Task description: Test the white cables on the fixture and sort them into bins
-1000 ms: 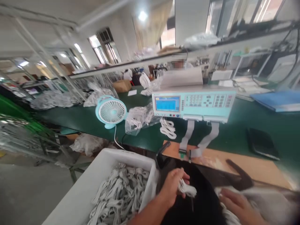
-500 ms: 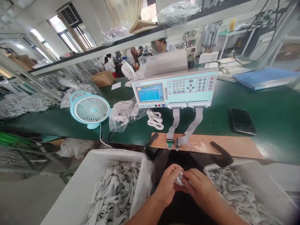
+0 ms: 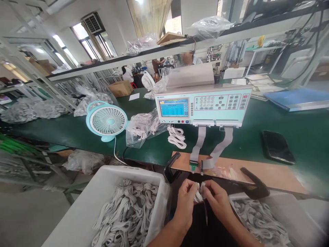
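Low in the middle, my left hand [image 3: 187, 199] is closed around a small bundle of white cable [image 3: 197, 196]. Just beside it, my right hand [image 3: 214, 197] pinches a white cable end [image 3: 203, 186], with a narrow gap between the two hands. A thin strand [image 3: 206, 214] hangs below them. Above my hands, two grey ribbon cables [image 3: 199, 144] run from a tester [image 3: 203, 108] with a lit screen down to small connectors [image 3: 194, 167] at the edge of a brown board [image 3: 272, 173].
White bins [image 3: 102, 173] of coiled cables stand left and right of my hands. Black clamps [image 3: 171, 167] grip the board. On the green table [image 3: 244, 140] are a blue fan [image 3: 109, 120], bagged cables [image 3: 140, 128], loose coils [image 3: 177, 138], a phone [image 3: 278, 146] and a blue folder [image 3: 295, 97].
My hands have moved slightly apart, and the right now pinches a cable end away from the bundle. A thin strand now hangs between them. The whole view has shifted a little.
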`<state>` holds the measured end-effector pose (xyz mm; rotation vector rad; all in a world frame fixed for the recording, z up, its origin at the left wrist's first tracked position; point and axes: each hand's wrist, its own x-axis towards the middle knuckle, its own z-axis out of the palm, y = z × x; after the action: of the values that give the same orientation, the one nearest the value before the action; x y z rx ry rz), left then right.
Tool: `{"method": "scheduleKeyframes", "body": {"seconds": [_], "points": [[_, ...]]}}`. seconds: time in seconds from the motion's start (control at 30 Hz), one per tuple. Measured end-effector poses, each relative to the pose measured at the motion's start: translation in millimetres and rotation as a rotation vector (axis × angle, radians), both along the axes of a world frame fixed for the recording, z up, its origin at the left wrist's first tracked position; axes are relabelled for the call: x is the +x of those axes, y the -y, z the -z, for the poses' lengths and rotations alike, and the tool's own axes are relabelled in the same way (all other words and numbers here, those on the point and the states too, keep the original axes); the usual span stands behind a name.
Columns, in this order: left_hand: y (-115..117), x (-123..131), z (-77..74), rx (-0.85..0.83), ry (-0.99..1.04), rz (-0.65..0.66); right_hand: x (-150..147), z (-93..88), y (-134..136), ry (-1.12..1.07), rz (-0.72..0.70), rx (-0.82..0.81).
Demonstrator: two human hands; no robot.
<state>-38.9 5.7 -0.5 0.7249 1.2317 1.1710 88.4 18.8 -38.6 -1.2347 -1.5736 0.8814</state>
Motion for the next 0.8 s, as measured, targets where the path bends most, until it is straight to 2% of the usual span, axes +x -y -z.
{"method": "scheduleKeyframes", "body": {"seconds": [0.07, 0.13, 0.27, 0.43, 0.53, 0.7, 0.8], "points": [[-3, -1, 3.9, 0.133, -0.161, -0.003, -3, 4.1, -4, -0.204, 0.050, -0.131], [-7, -2, 8.4, 0.232, -0.279, 0.003, -6, 5.1, -8, -0.327, 0.062, -0.191], [-13, -6, 19.0, 0.202, -0.296, -0.011, -7, -0.1, -11, -0.349, 0.015, -0.215], [-16, -10, 24.0, 0.119, -0.149, 0.035, -6, -5.5, -14, -0.413, 0.017, -0.380], [-16, -12, 16.8, 0.084, -0.035, 0.122, -8, -6.5, -18, -0.455, 0.086, -0.439], [-20, -27, 3.1, -0.064, 0.295, 0.273, -12, -14.1, -21, -0.506, 0.152, -0.502], [-22, -35, 3.6, -0.076, 0.327, 0.311, -14, -19.1, -21, -0.551, 0.169, -0.531]]}}
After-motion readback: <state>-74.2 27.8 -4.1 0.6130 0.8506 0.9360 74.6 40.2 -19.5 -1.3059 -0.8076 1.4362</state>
